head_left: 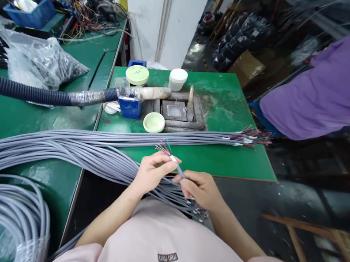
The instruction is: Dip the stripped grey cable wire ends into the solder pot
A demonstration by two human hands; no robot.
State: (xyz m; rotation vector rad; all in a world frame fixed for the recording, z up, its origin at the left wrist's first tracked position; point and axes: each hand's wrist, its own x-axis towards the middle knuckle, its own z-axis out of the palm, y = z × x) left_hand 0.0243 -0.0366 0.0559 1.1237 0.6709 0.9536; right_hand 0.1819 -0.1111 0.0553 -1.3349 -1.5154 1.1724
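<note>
Both my hands hold one grey cable (pixel 180 171) just above my lap. My left hand (pixel 153 170) pinches it near the stripped end, where thin coloured wires (pixel 164 147) fan out upward. My right hand (pixel 201 189) is closed round the cable a little lower down. Beneath my hands runs a thick bundle of the same grey cables (pixel 97 150), lying across the green table (pixel 216 97); its stripped coloured ends (pixel 252 138) point right near the table edge.
A metal fixture (pixel 178 112) sits mid-table with a blue box (pixel 130 105), pale green lids (pixel 154 122) and a white cup (pixel 178 79). A corrugated dark hose (pixel 21 92) crosses the left bench. Coiled grey cable (pixel 17 229) lies left. A person in purple (pixel 325 88) stands right.
</note>
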